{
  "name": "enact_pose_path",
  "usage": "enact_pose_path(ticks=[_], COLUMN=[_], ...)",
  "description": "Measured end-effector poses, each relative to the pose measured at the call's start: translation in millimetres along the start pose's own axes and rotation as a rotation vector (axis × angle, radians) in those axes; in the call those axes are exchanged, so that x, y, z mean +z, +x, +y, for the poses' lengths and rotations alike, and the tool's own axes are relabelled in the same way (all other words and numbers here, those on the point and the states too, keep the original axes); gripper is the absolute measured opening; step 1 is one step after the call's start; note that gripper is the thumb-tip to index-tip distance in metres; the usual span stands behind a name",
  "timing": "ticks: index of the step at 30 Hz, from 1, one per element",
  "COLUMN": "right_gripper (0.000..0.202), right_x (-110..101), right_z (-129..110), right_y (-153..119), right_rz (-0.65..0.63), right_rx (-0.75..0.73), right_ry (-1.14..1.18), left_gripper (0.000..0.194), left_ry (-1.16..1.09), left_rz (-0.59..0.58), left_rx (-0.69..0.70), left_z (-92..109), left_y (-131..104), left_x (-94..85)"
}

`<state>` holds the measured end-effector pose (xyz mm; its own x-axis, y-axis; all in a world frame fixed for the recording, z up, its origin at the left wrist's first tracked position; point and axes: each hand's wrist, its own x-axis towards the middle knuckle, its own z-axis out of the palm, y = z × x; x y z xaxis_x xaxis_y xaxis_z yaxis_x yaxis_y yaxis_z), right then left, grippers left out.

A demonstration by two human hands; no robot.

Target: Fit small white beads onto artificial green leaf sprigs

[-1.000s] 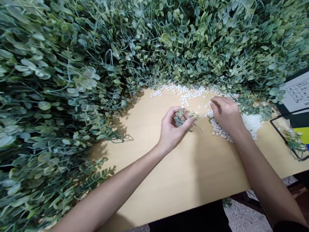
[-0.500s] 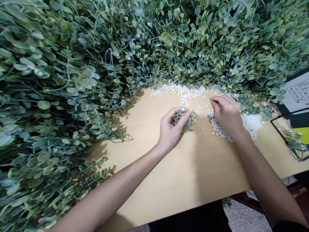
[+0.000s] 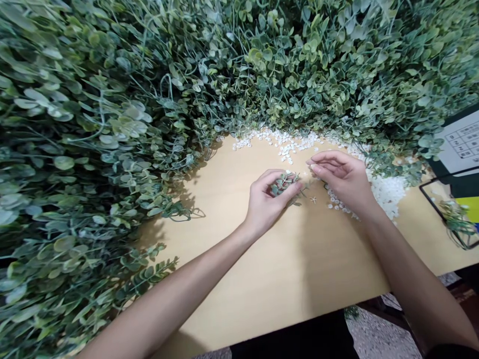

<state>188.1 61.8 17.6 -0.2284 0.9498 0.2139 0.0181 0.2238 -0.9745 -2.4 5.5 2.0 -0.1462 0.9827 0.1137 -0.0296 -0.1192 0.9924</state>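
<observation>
A small green leafy sprig [image 3: 280,183] is held between the thumb and fingers of my left hand [image 3: 266,194], over the middle of the table. A tiny white piece shows near its top. To the right, my right hand [image 3: 342,178] has thumb and index fingertips pinched together. A small white piece [image 3: 312,166] shows at those fingertips; its exact shape is too small to make out. Beneath and beside the right hand lie small white ring-like pieces [image 3: 339,203]. A tiny white star-shaped piece [image 3: 313,200] rests on the table between my hands.
Heaped artificial greenery [image 3: 232,70] walls off the table's back and left. More white pieces [image 3: 294,144] scatter along its foot, with a denser white pile [image 3: 389,194] at right. A black-edged frame [image 3: 424,192] and a printed sheet [image 3: 462,142] stand at the far right of the wooden table [image 3: 239,294].
My right hand has moved left from the white pieces toward the sprig, still pinching. My left hand has turned the sprig slightly and stays nearly in place.
</observation>
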Motion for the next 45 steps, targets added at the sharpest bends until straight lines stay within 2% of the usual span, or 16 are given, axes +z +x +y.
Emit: enact_pose_path(ticks=[4, 8, 14, 20, 27, 45], right_gripper=[0.028, 0.028, 0.027, 0.029, 0.032, 0.033], right_x=[0.5, 1.7, 3.4, 7.8, 10.3, 12.9], right_z=[-7.4, -8.5, -1.7, -5.5, -0.7, -0.4], right_y=[-1.5, -2.8, -2.6, -2.9, -4.3, -5.7], right_rz=[-0.055, -0.079, -0.098, -0.091, -0.086, -0.101], right_rx=[0.096, 0.159, 0.206, 0.285, 0.284, 0.252], right_ry=[0.103, 0.164, 0.206, 0.278, 0.258, 0.266], left_gripper=[0.024, 0.027, 0.035, 0.048, 0.045, 0.046], left_ry=[-0.063, -0.071, -0.054, -0.078, -0.031, -0.003], left_rz=[-0.048, -0.088, -0.084, -0.170, -0.190, -0.167], left_rx=[-0.088, -0.099, -0.109, -0.156, -0.161, -0.123], left_z=[3.7, 6.6, 8.5, 7.7, 2.7, 6.7], left_y=[-1.5, -1.9, -0.8, -0.3, -1.4, -1.6], left_x=[-0.5, -1.7, -1.9, -3.0, -4.4, -2.6])
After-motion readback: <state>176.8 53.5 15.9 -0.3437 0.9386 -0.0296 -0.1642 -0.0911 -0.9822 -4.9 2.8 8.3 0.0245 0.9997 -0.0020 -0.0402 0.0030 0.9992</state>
